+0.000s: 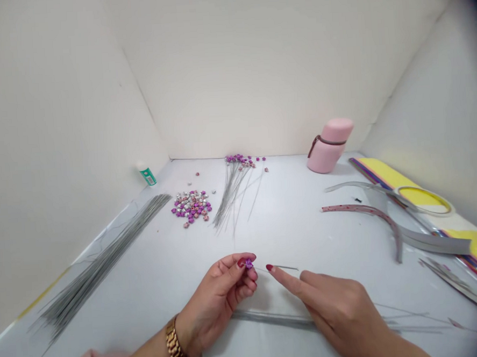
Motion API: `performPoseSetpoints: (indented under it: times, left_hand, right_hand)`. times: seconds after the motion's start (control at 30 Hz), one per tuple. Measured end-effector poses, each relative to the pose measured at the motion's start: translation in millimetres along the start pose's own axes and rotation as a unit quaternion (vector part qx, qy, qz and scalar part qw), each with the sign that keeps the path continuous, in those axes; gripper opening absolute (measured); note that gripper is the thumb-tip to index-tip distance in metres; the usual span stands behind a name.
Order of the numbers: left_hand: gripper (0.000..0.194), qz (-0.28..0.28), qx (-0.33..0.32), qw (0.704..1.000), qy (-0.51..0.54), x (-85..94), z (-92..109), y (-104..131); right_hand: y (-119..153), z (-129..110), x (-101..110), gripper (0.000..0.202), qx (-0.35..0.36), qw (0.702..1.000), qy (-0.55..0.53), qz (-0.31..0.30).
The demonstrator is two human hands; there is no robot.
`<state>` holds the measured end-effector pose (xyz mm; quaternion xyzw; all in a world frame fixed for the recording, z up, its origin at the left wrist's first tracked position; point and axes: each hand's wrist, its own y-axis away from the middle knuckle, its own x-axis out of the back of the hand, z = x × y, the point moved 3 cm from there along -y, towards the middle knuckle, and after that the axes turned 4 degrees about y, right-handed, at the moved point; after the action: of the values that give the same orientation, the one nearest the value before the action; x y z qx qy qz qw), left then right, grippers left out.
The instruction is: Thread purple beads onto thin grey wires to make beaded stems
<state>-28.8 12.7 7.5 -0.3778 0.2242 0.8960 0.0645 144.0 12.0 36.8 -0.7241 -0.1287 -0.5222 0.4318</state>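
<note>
At the far left of the white surface (290, 224), a long bundle of grey wires (110, 262) is laid diagonally beside the wall, its near ends fanned out. A small green-and-white container (148, 175) is seen behind it, slightly tilted. Next, a loose heap of small stars (192, 207) in purple, pink and silver is spread, with a few strays around it. In the foreground, a gold-coloured watch (176, 346) is worn on the left wrist. By the fingers of the left hand (221, 290), closed nearly tip to tip, a single purple star (249, 263) is held above the surface, near its front edge. Behind, a sheaf of stemmed stars (238, 170) is laid with heads toward the back wall. From the held star, a thin wire (261, 270) is directed toward the right index fingertip. Beneath the hands, further loose wires (271, 319) are seen lying crosswise. The right hand (337, 302) is shown with its index finger extended; the remaining fingers are largely hidden, and whether anything is gripped by them cannot be told. Behind it, a pink bottle (328, 154) is stood. At the right, a red-flecked paper strip (361, 208), a ring of tape (448, 209) and yellow packets (387, 170) are grouped.
</note>
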Motion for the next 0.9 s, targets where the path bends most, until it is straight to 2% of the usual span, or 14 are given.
performPoseSetpoints:
  times: [0.33,0.63,0.9]
  left_hand:
    - [0.016,0.025,-0.009,1.0,-0.002,3.6,3.6,-0.9]
    - [0.017,0.029,-0.036,0.998,-0.034,3.5,6.0,-1.9]
    - [0.017,0.03,-0.025,0.999,-0.03,2.8,5.1,-1.1]
  right_hand:
    - [4.1,3.4,-4.2,0.044,-0.016,1.0,0.006,-0.022]
    - [1.9,2.9,-1.7,0.043,-0.008,1.0,0.014,-0.016]
    - [2.6,2.4,-2.0,0.043,-0.013,1.0,0.015,-0.016]
